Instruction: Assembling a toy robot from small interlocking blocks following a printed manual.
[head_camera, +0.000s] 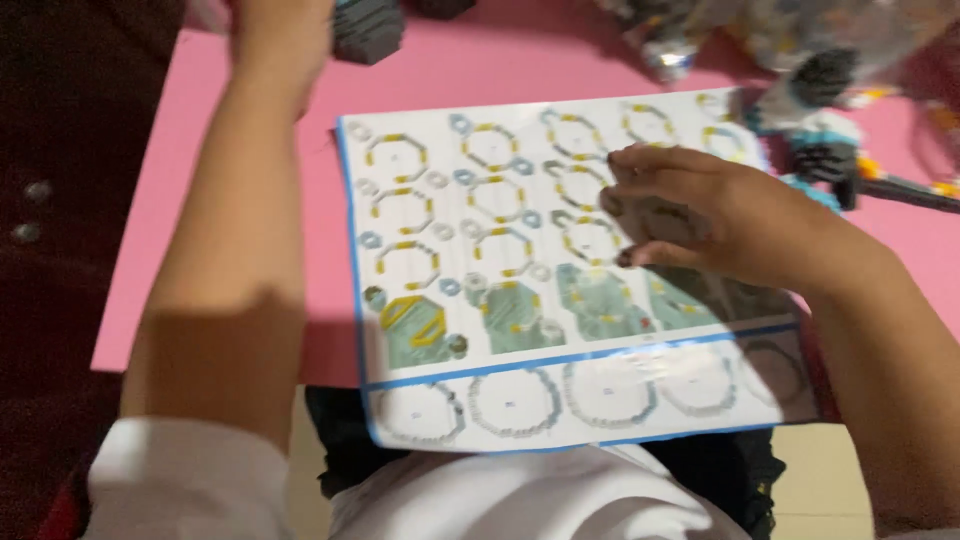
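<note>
Two hands work over a pink worktop (200, 200), and the way each sits says something about its job. Farthest left, the left hand (280, 35) stretches up to the far edge, its arm crossing the pink surface; it touches or closes on a dark grey block piece (368, 30), though the top of the frame cuts off the fingers and I cannot tell whether they actually grip it. That reach likely explains why the arm lies so straight: the loose parts sit beyond the paper, not beside it.

In the middle lies a building instruction sheet (500, 300), blue-bordered, printed with rows of yellow-and-grey octagonal rings, then green assemblies, then pale circles along the near edge. It overhangs the near edge of the worktop toward the person's lap, probably pulled close so it can be read.

Right of centre, the right hand (700, 225) rests on the sheet, fingers loosely curled and pressed flat, holding nothing visible; it seems to pin the paper or mark a step.

At the far right, a partly built block model (825, 130) in white, grey and teal stands on the worktop, just beyond the sheet's corner, with loose pieces blurred behind it.
</note>
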